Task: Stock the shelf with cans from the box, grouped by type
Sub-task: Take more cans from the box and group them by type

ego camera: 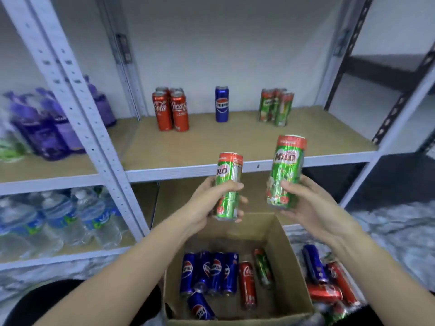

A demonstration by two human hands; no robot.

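1. Green and red Milo cans are in both hands. The left hand [217,198] has its fingers curled around one Milo can [228,185], and the right hand [303,203] grips a second Milo can [286,171]. Both cans are upright, above the box and in front of the shelf edge.
2. The cardboard box [289,262] stands open below the hands. Inside lie several Pepsi cans [210,272], one Coca-Cola can [247,284] and one Milo can [263,267].
3. On the wooden shelf [235,140] stand three groups, well apart: Coca-Cola cans [170,109] on the left, a single Pepsi can [221,103] in the middle, Milo cans [276,105] on the right.
4. More cans [329,281] lie on the floor, right of the box; they are blurred, so their count is unclear.
5. The neighbouring rack on the left holds purple bottles [47,128] above and water bottles [58,222] below.
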